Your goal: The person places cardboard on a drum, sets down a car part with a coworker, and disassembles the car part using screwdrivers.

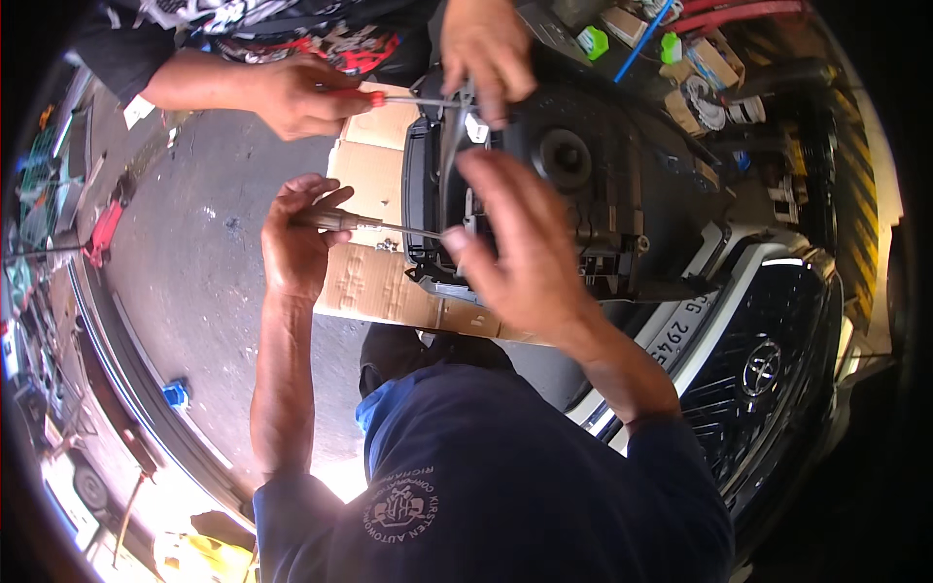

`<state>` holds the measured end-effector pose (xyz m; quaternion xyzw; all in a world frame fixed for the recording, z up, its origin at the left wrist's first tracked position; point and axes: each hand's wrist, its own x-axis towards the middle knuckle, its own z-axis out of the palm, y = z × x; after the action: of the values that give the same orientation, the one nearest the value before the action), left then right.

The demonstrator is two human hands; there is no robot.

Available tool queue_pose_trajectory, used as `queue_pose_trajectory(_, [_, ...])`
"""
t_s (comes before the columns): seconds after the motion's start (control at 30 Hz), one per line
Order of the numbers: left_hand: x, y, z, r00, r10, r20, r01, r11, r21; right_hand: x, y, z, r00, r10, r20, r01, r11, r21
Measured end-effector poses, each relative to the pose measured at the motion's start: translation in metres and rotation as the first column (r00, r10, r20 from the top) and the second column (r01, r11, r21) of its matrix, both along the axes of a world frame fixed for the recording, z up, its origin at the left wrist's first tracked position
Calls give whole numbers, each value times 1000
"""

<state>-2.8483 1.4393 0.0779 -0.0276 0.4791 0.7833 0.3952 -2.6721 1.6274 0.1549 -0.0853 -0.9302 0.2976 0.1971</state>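
Note:
My left hand (296, 243) is closed around the handle of a screwdriver (389, 227), whose thin metal shaft points right. Its tip reaches the near left edge of a large black plastic car part (612, 155) with a round recess. Over that part, my right hand (525, 253) has its fingers stretched out and its thumb apart, right by the screwdriver tip; whether the thumb touches the shaft I cannot tell. Across from me, a co-worker's hand (301, 97) grips a red-handled screwdriver (379, 98), and their other hand (486, 53) presses on the part's far edge.
Flattened cardboard (364, 282) lies under the black part. To the right stands a car front with a dark grille (748, 389) and white trim. Boxes (714, 63) and loose parts fill the upper right. A blue object (176, 394) sits on the grey floor (214, 262).

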Motion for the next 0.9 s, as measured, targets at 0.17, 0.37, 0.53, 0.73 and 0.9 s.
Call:
queue_pose_trajectory(0.17, [24,-12,6,993,34,-109,-19,991,131,-55,-81,-25,968,217,125,-225,973,53])
queue_pose_trajectory(0.37, [37,-21,12,976,79,-204,-56,992,114,-74,-101,-37,953,166,252,-207,967,146])
queue_pose_trajectory(0.53, [40,-28,15,937,2,-350,-16,999,-38,-96,-81,-29,834,333,439,-257,940,-226])
queue_pose_trajectory(0.73, [36,-37,7,885,-74,-460,64,997,-37,-85,-98,-43,969,157,193,-182,977,115])
queue_pose_trajectory(0.9, [35,-37,17,810,-278,-517,66,918,-390,-91,-99,-33,866,147,479,-104,988,-115])
